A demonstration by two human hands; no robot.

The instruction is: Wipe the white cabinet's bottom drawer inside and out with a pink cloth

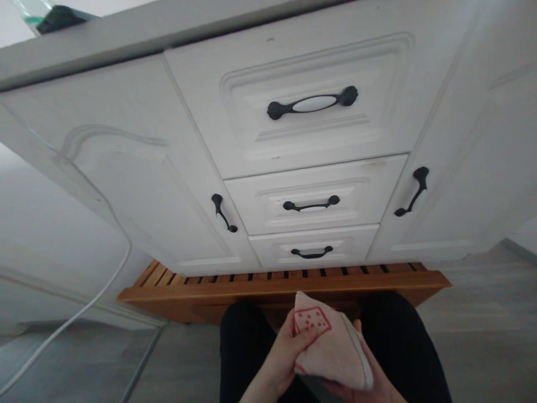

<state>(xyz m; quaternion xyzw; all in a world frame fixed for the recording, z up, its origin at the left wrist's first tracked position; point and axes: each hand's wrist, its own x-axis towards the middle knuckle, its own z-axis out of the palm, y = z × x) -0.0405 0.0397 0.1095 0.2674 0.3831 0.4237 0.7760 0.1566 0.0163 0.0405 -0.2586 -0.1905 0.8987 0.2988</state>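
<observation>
The pale cloth point(335, 355) with red markings is in both hands, above the gap between the dark-clad knees point(243, 338). The left hand point(287, 350) has its grip pinching one side, thumb on top. The right hand point(381, 372) is at the other side, mostly hidden; whether it pinches or only supports, one cannot tell. Light, even pressure should keep the layers from slipping.
</observation>
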